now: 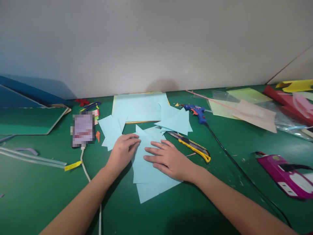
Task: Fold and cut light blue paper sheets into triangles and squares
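Overlapping light blue sheets of paper (146, 173) lie in front of me on the green table. My left hand (124, 148) is at the upper left edge of the top sheet, its fingertips and thumb drawn together in a pinch on that edge. Flat on the same sheet, with fingers spread, rests my right hand (171, 160). Just beyond the right hand, a yellow utility knife (194, 148) lies with its tip by the papers. Cut blue pieces lie to the left (110, 129) and to the upper right (174, 119).
A stack of blue paper (139, 106) lies near the wall. To the right are a blue glue gun (197, 111) with a black cord, coloured sheets (255, 114) and a purple power strip (283, 173). On the left are a blurred-out device (83, 130) on a white cable and a folded board (26, 120).
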### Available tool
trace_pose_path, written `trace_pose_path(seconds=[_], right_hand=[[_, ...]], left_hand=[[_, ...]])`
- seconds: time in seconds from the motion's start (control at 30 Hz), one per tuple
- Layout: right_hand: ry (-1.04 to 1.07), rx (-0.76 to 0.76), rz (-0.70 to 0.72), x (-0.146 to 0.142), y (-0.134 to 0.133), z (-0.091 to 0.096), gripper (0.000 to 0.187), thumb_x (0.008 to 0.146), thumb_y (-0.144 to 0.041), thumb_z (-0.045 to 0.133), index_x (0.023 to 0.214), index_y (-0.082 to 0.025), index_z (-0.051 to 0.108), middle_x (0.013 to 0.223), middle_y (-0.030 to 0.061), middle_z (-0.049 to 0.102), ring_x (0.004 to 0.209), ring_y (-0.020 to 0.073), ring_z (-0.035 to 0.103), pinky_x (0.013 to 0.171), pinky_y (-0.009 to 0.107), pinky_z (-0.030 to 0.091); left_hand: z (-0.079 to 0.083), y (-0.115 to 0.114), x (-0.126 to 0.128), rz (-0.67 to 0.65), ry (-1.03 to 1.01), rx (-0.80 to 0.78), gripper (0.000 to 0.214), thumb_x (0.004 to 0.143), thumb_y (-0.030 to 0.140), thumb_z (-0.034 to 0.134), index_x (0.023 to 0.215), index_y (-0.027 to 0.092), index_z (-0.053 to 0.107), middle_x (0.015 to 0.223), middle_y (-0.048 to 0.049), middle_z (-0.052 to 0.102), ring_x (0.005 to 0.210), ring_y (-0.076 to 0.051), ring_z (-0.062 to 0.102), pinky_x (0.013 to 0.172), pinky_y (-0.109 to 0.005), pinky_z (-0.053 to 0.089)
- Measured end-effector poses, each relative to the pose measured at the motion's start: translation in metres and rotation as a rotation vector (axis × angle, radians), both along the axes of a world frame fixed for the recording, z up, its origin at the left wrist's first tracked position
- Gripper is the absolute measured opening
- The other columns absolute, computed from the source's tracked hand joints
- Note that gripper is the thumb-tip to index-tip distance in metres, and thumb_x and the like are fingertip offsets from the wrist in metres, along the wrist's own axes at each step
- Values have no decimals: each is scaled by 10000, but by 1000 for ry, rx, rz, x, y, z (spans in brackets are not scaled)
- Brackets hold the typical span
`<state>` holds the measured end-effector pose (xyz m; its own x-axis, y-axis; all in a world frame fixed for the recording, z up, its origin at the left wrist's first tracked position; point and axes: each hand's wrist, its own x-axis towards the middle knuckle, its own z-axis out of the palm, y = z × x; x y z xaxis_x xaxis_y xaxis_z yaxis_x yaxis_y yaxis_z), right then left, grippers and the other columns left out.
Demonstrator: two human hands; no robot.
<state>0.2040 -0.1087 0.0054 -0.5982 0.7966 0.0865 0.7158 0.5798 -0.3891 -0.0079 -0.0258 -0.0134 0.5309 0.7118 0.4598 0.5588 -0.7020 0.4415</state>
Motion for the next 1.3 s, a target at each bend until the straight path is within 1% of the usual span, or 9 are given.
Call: trace_pose_path(seconds=[0.1,0.23,0.43,0.53,0.63,0.77,0.93,1.13,1.3], right_hand=[[3,11,2,0,0,-1,352,976,-275,394,1292,-286,547,1428,6,467,1366,241,322,1090,514,241],[3,18,9,0,0,-2,350,979,-281,391,1292,-286,547,1426,9,470,1361,243,328,1085,516,245],[-12,11,5,1,0,-2,348,984,-291,387,1292,-286,547,1437,7,456,1367,245,317,1089,525,234],[-18,13,7,1,-1,-1,350,984,-290,385,1297,-283,543,1441,7,450,1365,246,320,1088,527,237],[-18,15,5,0,-1,0,349,985,-293,385,1296,-287,542,1433,4,460,1361,245,326,1089,528,235],[-22,13,10,0,0,0,351,985,-290,381,1295,-274,545,1425,8,470,1358,251,332,1088,531,237],[-17,20,13,0,0,0,355,983,-287,387,1306,-275,535,1425,15,469,1360,253,329,1088,537,237],[-13,3,10,-1,0,0,356,982,-284,389,1308,-273,533,1437,3,452,1367,258,319,1099,534,222],[20,-12,5,-2,0,2,335,973,-289,418,1275,-285,562,1437,2,454,1360,271,330,1088,536,226]], left_hand=[[2,1,1,-23,21,37,187,878,215,499,871,197,686,991,-92,707,919,-239,645,842,-437,500],[4,-1,4,-36,78,53,180,891,182,463,881,183,642,1059,-107,703,990,-240,624,874,-435,472],[6,-10,6,116,274,-9,104,873,240,513,927,228,600,1244,-46,636,1138,-288,532,930,-483,401],[8,-14,8,138,341,-19,106,881,255,507,945,224,586,1299,-51,599,1158,-293,510,918,-471,392],[10,-15,9,142,376,-23,118,895,265,485,946,224,583,1329,-56,576,1174,-291,495,914,-468,380],[16,-12,6,124,418,-67,142,897,247,462,959,249,590,1343,-31,567,1199,-295,469,930,-504,346],[22,-9,1,88,446,-135,163,862,263,499,993,267,596,1357,-3,555,1211,-310,445,952,-548,309],[19,-10,2,119,451,-96,388,856,389,526,1213,239,551,1379,-43,531,1189,-339,457,968,-547,303],[16,-11,4,140,454,-71,405,859,415,535,1218,230,556,1399,-44,510,1217,-334,446,979,-546,296]])
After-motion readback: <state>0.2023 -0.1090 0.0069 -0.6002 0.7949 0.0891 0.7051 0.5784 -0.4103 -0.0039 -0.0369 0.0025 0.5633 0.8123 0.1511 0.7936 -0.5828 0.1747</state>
